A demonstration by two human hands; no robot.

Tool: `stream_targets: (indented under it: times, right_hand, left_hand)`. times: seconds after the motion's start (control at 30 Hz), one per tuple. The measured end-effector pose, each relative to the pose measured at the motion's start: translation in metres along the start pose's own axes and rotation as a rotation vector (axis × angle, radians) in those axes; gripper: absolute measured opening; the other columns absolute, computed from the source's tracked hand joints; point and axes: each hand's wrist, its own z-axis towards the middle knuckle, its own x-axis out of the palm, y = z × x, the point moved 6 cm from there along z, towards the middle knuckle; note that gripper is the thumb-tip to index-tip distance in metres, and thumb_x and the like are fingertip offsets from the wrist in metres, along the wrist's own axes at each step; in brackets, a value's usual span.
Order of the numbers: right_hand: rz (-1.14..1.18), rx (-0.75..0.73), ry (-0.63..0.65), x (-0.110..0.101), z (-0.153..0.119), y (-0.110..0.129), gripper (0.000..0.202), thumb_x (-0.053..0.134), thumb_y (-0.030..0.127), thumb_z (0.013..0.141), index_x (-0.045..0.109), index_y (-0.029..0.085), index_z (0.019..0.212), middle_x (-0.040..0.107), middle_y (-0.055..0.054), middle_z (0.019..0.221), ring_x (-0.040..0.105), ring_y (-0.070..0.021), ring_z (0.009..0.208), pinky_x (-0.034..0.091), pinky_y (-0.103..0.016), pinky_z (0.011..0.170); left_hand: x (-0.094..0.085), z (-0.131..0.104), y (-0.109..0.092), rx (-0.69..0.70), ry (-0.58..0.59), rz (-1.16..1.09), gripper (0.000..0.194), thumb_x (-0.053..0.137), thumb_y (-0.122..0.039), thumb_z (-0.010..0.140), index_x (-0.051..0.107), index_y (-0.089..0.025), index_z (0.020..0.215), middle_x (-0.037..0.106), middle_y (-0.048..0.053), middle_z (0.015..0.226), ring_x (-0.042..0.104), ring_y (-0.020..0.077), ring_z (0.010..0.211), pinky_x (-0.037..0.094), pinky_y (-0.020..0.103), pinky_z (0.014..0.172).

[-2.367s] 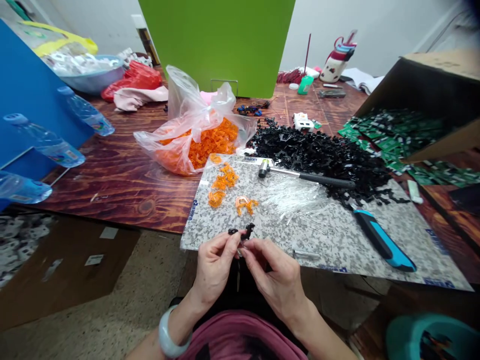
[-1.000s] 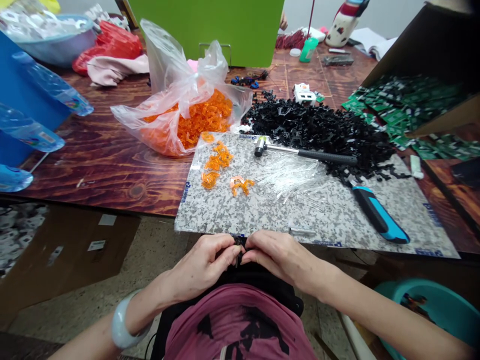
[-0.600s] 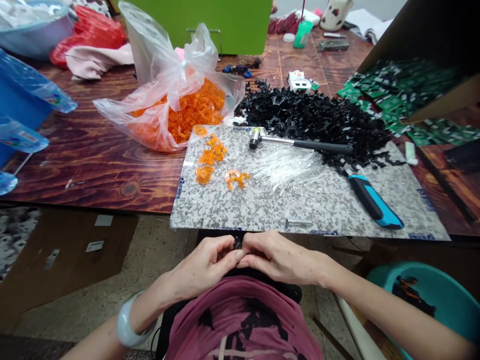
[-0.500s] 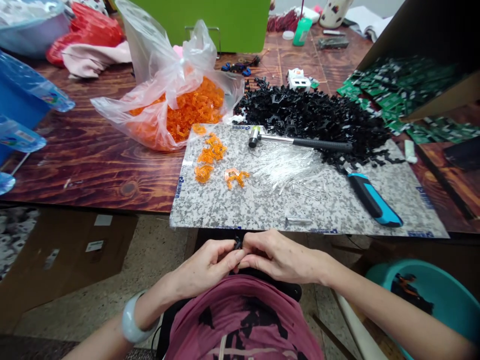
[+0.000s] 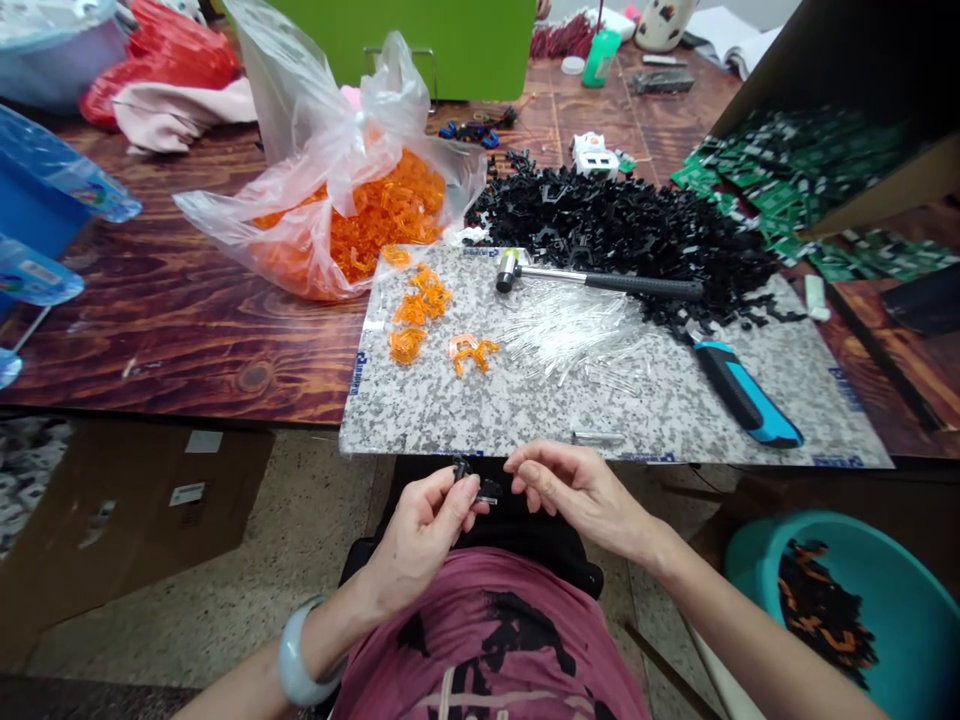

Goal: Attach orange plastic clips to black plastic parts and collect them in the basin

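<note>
My left hand pinches a small black plastic part in front of the board's near edge; a short shiny pin shows at its right end. Just to the right, my right hand has its fingers apart and curved, with nothing visible in them. On the speckled board lie orange clips, a pile of thin clear pins, a hammer, blue-black pliers and a metal rod. Black parts are heaped along the board's far edge.
A plastic bag of orange parts stands behind the board at left. Green circuit boards spill from a box at right. A teal tub with black and orange pieces is low at right. Blue containers stand far left.
My hands have come apart. The right hand has let go and opened, while the left keeps the black part, now more visible. More of the tub's contents shows.
</note>
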Motion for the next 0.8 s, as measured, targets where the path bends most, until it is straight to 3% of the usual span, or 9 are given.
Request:
stream_targets:
  times: [0.2,0.5,0.8]
  right_hand:
    - [0.027,-0.027,-0.111,0.017,-0.009,-0.006,0.034,0.072,0.036,0.074,0.059,0.017,0.099,0.062,-0.002,0.082,0.055,-0.0108,0.066,0.046,-0.023,0.06]
    - [0.193,0.026,-0.156,0.032,-0.008,-0.007,0.027,0.068,0.041,0.077,0.056,0.017,0.084,0.06,0.0,0.074,0.056,-0.0106,0.064,0.047,-0.023,0.06]
    - [0.347,0.019,-0.094,0.033,-0.008,-0.012,0.027,0.07,0.038,0.075,0.055,0.019,0.087,0.058,0.001,0.075,0.057,-0.011,0.068,0.049,-0.025,0.066]
  left_hand:
    - [-0.001,0.001,-0.001,0.053,-0.047,0.033,0.036,0.048,-0.042,0.088,0.044,-0.018,0.062,0.042,-0.005,0.055,0.042,0.0094,0.052,0.032,0.02,0.047]
    - [0.001,-0.007,-0.007,0.223,-0.025,0.225,0.035,0.039,-0.033,0.094,0.044,-0.018,0.063,0.042,-0.005,0.057,0.036,0.0085,0.051,0.031,0.021,0.049]
    - [0.002,-0.007,-0.008,0.178,0.0,0.189,0.033,0.038,-0.033,0.094,0.043,-0.019,0.064,0.041,-0.005,0.057,0.036,0.0087,0.05,0.031,0.021,0.048]
